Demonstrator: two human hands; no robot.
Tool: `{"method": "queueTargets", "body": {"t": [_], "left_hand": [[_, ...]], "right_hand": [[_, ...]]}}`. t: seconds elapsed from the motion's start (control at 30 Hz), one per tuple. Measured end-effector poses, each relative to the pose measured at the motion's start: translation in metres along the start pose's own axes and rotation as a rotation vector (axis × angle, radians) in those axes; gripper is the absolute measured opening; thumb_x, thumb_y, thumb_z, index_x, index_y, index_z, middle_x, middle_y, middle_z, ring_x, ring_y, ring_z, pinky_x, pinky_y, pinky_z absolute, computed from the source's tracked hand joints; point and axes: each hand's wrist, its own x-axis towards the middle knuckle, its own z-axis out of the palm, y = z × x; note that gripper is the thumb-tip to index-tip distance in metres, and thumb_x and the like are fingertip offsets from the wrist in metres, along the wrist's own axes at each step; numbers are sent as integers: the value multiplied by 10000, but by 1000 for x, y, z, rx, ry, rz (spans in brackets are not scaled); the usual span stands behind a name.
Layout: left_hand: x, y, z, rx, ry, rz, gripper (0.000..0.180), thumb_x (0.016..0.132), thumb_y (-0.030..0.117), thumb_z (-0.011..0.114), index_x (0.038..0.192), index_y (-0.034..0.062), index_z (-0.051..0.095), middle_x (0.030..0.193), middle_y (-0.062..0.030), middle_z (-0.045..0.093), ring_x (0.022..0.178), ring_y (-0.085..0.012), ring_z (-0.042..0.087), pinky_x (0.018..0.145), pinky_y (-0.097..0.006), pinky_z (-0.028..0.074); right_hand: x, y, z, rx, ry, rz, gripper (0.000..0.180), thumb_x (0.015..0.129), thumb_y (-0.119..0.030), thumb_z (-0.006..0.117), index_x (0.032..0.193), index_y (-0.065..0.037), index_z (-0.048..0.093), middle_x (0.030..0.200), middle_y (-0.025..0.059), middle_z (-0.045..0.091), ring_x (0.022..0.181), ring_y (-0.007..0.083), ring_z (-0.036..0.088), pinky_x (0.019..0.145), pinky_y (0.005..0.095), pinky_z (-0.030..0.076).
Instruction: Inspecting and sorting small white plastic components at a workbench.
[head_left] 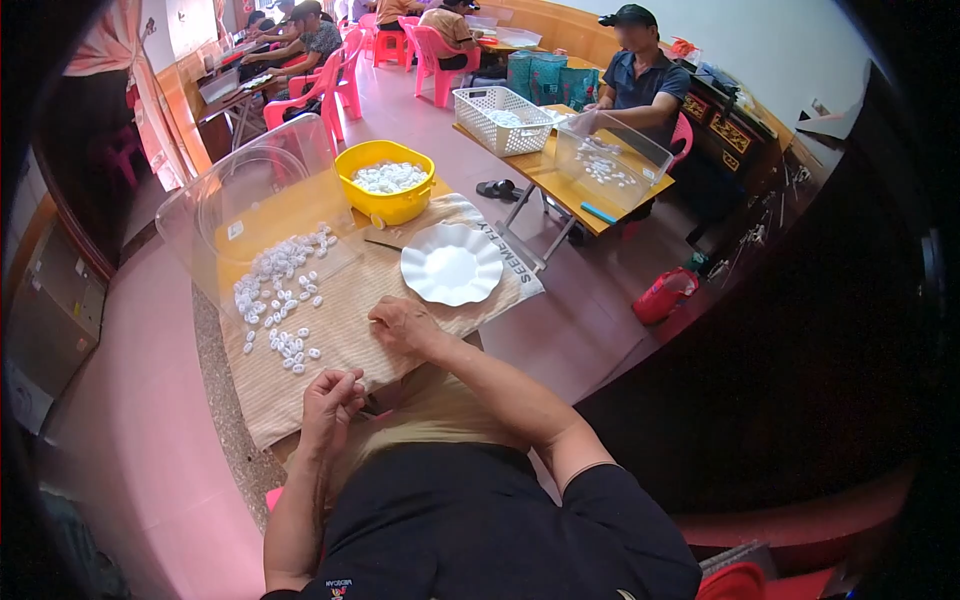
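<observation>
A scatter of small white pieces (pixel 277 300) lay on the tan cloth (pixel 350 330), most of them spilling from the tipped clear tub (pixel 240 200) — that heap looked largely unsorted. The left hand (pixel 328 395) was pinched shut, seemingly on one piece, though I could not tell for sure. The right hand (pixel 400 325) rested curled on the cloth, holding nothing I could see. The white scalloped plate (pixel 452 264) stood bare, while the yellow bowl (pixel 385 180) behind held many — plenty seemed left.
</observation>
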Motion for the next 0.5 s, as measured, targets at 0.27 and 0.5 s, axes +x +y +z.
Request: {"method": "queueTargets", "body": {"t": [0.27,0.5], "left_hand": [[2,-2,-3,-9,0,-6,74,892,98,654,913,64,592,1048,-94,653,754,-96,627,643,-228,542],[-1,-1,0,-5,10,-2,83,886,100,662,910,67,590,1048,-90,653,756,-98,628,643,-232,542]], "right_hand": [[0,0,0,-34,-33,20,141,799,-161,591,841,-42,653,874,156,628,845,342,626,760,432,508],[-1,0,1,-22,-14,4,145,811,-170,588,841,-43,653,875,154,627,843,341,626,759,429,509]]}}
